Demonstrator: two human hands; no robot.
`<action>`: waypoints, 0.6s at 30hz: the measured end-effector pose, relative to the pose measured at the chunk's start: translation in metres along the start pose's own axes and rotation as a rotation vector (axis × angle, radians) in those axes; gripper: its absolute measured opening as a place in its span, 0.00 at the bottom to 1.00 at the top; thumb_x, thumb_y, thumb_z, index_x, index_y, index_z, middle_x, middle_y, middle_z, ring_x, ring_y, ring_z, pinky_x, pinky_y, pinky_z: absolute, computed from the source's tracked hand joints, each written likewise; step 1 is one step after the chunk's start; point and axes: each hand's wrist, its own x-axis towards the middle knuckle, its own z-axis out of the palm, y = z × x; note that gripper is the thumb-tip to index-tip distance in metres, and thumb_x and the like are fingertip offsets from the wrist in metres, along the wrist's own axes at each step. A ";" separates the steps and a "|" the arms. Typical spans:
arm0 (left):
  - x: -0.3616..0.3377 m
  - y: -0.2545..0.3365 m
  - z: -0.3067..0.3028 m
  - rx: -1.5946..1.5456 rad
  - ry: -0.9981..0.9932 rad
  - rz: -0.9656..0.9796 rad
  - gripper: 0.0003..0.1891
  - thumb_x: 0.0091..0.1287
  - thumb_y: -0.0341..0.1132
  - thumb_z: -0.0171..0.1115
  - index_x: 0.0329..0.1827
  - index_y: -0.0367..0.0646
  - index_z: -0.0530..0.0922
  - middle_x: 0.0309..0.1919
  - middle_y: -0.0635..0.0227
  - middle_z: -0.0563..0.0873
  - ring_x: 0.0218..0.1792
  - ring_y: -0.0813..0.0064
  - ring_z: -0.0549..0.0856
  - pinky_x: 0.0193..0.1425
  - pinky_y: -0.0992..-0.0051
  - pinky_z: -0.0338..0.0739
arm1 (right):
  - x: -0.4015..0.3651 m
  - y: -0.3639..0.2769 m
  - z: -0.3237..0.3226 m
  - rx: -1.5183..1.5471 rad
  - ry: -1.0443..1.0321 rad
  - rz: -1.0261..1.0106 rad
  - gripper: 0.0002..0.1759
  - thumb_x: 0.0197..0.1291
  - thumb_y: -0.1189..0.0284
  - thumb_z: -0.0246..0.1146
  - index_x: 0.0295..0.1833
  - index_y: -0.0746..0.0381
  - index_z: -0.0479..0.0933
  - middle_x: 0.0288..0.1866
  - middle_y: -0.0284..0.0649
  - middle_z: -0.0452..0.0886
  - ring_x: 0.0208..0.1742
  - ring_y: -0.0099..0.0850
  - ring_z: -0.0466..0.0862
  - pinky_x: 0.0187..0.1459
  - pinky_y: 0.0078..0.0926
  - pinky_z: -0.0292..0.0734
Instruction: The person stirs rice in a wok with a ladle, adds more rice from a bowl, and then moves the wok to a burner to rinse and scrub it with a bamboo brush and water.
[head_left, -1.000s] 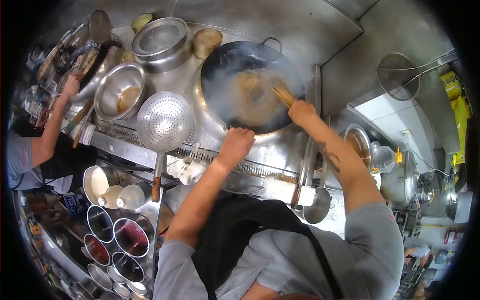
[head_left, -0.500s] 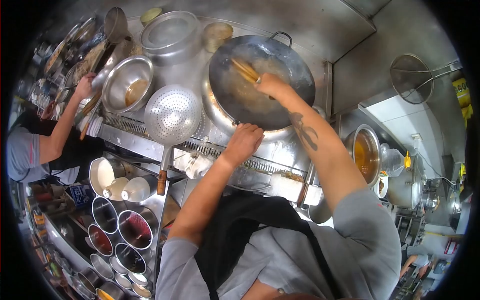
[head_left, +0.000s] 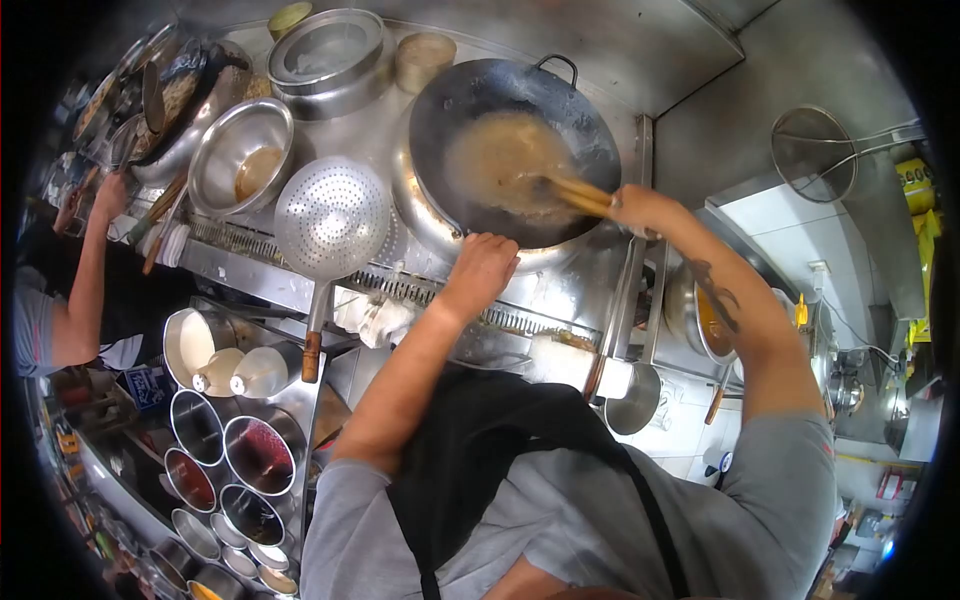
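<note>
A dark wok (head_left: 450, 100) with a loop handle at its far side sits on the stove, tilted a little. Murky brown liquid (head_left: 500, 150) lies in its bowl. My right hand (head_left: 642, 208), at the wok's right rim, is closed around a bamboo wok brush (head_left: 582, 194), whose far end reaches into the liquid. On the near rim my left hand (head_left: 486, 266) is closed, fingers curled over the edge; the exact grip underneath is hidden. Left of the wok, a perforated strainer ladle (head_left: 333, 215) rests with its wooden handle pointing toward me.
A steel bowl (head_left: 205, 165) with brown liquid and a lidded pot (head_left: 325, 55) stand on the left. Several sauce containers (head_left: 258, 455) fill the lower left. Another person's arm (head_left: 90, 270) works at far left. A mesh strainer (head_left: 812, 152) hangs at right.
My right hand has swung from over the wok's middle to its right rim, taking the brush along. My left hand stays at the near rim. The other person's arm has moved left.
</note>
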 end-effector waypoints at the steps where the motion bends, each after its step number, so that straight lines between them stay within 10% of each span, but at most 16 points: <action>1: 0.000 0.000 -0.001 0.000 -0.008 -0.004 0.03 0.60 0.29 0.65 0.34 0.41 0.79 0.32 0.62 0.83 0.40 0.58 0.81 0.48 0.60 0.70 | 0.015 0.003 0.005 -0.040 0.044 -0.004 0.23 0.63 0.58 0.64 0.54 0.65 0.82 0.33 0.48 0.86 0.32 0.40 0.87 0.39 0.37 0.82; 18: 0.000 -0.008 -0.003 -0.005 0.047 0.083 0.04 0.61 0.30 0.64 0.31 0.43 0.76 0.30 0.63 0.81 0.38 0.60 0.80 0.47 0.61 0.69 | 0.030 0.007 0.021 -0.327 0.382 -0.064 0.19 0.61 0.60 0.60 0.50 0.62 0.83 0.48 0.51 0.86 0.51 0.48 0.86 0.54 0.44 0.80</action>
